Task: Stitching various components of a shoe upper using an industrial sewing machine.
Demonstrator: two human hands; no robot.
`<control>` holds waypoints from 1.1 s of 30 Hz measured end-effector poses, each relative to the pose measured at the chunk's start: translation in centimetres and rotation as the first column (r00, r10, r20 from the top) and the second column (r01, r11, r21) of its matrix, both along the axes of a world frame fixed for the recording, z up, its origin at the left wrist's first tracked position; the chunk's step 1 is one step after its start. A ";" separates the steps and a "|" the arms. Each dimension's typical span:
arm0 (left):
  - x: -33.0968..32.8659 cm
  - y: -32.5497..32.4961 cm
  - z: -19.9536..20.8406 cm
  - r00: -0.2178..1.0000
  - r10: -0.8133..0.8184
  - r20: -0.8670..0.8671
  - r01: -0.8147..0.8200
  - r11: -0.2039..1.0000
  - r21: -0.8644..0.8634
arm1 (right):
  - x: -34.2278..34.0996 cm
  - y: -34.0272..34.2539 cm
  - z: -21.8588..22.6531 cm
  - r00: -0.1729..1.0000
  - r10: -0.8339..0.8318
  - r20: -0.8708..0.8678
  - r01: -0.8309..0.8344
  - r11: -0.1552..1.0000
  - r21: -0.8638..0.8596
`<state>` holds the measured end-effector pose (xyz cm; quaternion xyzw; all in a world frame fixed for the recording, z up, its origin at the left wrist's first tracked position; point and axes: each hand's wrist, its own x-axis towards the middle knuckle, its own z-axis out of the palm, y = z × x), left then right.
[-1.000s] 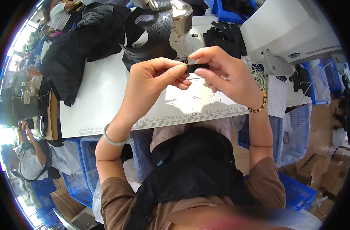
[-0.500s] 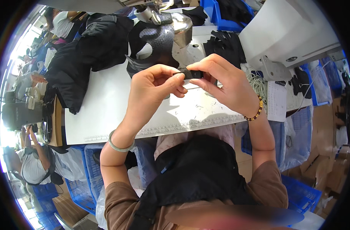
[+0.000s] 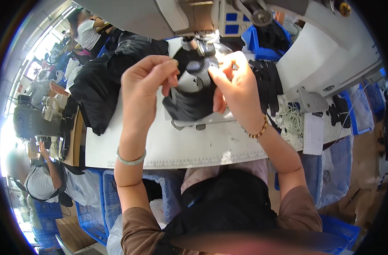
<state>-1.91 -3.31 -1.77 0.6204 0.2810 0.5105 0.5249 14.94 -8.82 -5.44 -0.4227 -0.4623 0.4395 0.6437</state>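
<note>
Both my hands are raised over the white table, a little apart. The thumb and forefinger of my left hand point(image 3: 145, 80) are pinched together, and what is between them, if anything, I cannot make out. My right hand point(image 3: 236, 85) pinches at the end of a small black strip point(image 3: 195, 67), which is smeared by motion. Beneath and between the hands, a black fabric piece point(image 3: 187, 104) lies at the sewing machine point(image 3: 170, 19), around its needle area.
Black garments point(image 3: 104, 76) are heaped at the left of the white table point(image 3: 160, 156). Black strips point(image 3: 266, 85) and a tangle of pale cord point(image 3: 289, 117) lie at the right. Blue crates point(image 3: 92, 208) stand below. Two other people sit at far left.
My hands have come apart, the left leaving the black strip at the right fingertips. The view has shifted, bringing more of the sewing machine into sight at the top.
</note>
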 end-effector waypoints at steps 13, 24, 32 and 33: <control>2.1 2.8 -1.5 0.974 -0.052 -0.218 0.023 0.991 -0.131 | -0.2 0.9 -3.6 0.848 -0.370 0.380 0.194 0.883 0.427; 1.9 3.8 -1.2 0.920 -0.118 -0.374 0.090 0.992 -0.091 | -0.1 1.3 -4.1 0.703 -0.513 0.492 0.206 0.809 0.550; 1.7 4.0 -1.1 0.945 -0.251 -0.210 0.207 0.956 -0.209 | -0.2 1.4 -4.2 0.689 -0.545 0.478 0.213 0.783 0.585; 1.8 4.0 -1.1 0.947 -0.252 -0.199 0.210 0.955 -0.211 | -0.2 1.4 -4.3 0.698 -0.534 0.476 0.212 0.790 0.575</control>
